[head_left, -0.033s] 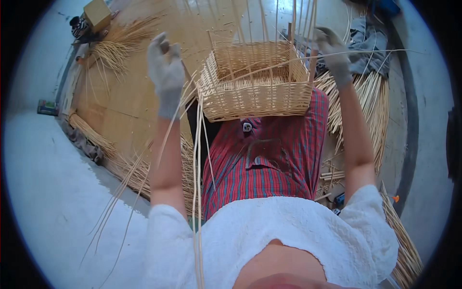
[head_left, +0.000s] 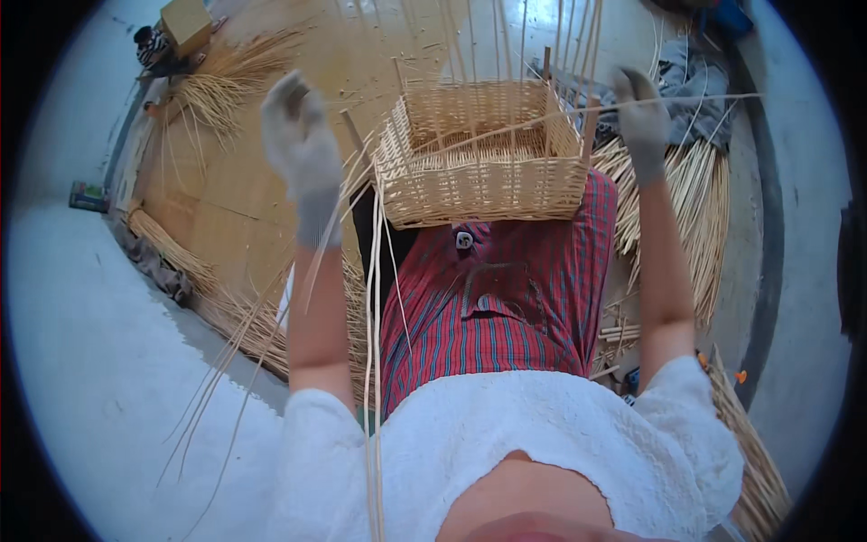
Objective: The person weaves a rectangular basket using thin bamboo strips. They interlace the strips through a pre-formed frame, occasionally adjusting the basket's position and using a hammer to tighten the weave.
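Observation:
A rectangular woven wicker basket (head_left: 488, 188) rests on my knees, tilted with its inside facing up. Thin upright stakes rise from its walls, and thicker wooden corner posts show at its corners. My left hand (head_left: 300, 135), in a pale work glove, is raised left of the basket, apart from it, its fingers loosely spread with nothing in them. To the basket's right, my gloved right hand (head_left: 643, 117) is up with fingers apart. One long wicker strand (head_left: 695, 99) runs from the basket across this hand; I see no firm grip on it. Loose strands (head_left: 372, 325) hang from the basket's left corner.
Bundles of wicker rods (head_left: 691, 212) lie to the right, beside a grey cloth (head_left: 695, 81). More rods (head_left: 217, 95) lie at the far left near a cardboard box (head_left: 185, 27). A rod bundle (head_left: 167, 248) lies at the left edge of the brown floor board (head_left: 235, 190).
My left hand has shifted slightly left and turned. My right hand has moved a little right and down, along the long strand. The basket has barely moved.

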Available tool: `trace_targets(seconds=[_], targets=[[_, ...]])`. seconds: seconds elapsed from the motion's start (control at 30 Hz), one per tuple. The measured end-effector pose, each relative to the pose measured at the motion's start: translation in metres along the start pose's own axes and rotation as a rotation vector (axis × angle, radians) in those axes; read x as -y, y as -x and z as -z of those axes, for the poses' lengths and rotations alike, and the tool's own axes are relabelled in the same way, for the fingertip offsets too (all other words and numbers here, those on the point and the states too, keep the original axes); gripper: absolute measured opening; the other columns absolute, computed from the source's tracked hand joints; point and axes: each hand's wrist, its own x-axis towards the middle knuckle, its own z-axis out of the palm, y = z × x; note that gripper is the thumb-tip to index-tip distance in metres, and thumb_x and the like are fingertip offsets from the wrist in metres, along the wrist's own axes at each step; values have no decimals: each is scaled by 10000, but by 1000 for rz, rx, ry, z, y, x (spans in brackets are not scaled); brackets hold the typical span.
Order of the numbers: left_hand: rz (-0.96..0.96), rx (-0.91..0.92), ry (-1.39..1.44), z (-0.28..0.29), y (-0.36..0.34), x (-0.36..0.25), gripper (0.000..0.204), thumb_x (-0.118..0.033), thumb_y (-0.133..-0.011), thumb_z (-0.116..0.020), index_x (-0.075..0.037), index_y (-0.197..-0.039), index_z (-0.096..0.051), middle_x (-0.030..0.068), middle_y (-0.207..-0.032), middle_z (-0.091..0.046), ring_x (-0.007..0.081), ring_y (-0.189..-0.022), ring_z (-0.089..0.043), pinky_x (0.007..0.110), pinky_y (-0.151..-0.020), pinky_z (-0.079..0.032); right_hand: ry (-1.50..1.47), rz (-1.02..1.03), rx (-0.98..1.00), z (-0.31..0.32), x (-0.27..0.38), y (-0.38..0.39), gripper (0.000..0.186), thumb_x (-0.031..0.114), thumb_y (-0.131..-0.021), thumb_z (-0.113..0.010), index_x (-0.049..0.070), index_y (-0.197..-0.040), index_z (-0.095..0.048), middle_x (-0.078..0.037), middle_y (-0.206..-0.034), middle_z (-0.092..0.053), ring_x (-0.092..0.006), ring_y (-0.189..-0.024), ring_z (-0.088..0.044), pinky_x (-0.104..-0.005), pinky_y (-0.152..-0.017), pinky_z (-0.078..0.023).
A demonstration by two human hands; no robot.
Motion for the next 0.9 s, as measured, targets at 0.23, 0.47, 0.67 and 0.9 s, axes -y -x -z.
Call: trace_targets(seconds=[0.23, 0.47, 0.67, 0.9], targets=[[419, -51, 268, 43, 220, -2, 134, -47, -996, -638, -35, -1127, -612, 74, -1069, -614, 160, -912, -607, 316, -826, -518, 303, 33, 531, -50, -41, 202, 225, 33, -928, -707, 90, -1145, -734, -111, -1053, -765, -238, -994, -735, -354, -898, -572], [557, 199, -515, 11, 177, 51, 779, -558, -843, -817, 60, -1267, -605, 193, -1063, -628, 315, -965, -611, 494, -884, -485, 284, 305, 1062, -138, -6, 256, 208, 312, -973, -655, 152, -1084, -727, -86, -1019, -738, -313, -1026, -699, -430, -897, -555], [377, 239, -384, 21, 173, 54, 614, -352, -921, -771, 37, -1358, -587, 178, -1105, -638, 273, -975, -627, 420, -845, -520, 318, 475, 1087, -183, 45, 254, 230, 292, -982, -628, 181, -1166, -708, -99, -1059, -720, -316, -1014, -696, -451, -867, -566], [468, 368, -150, 77, 177, 43, 505, -201, -945, -720, -24, -1401, -594, 173, -1234, -660, 295, -1039, -672, 382, -873, -550, 117, 969, 589, -213, 78, 262, 363, 181, -888, -648, 217, -1249, -674, -16, -1208, -673, -241, -1192, -627, -413, -1010, -515]])
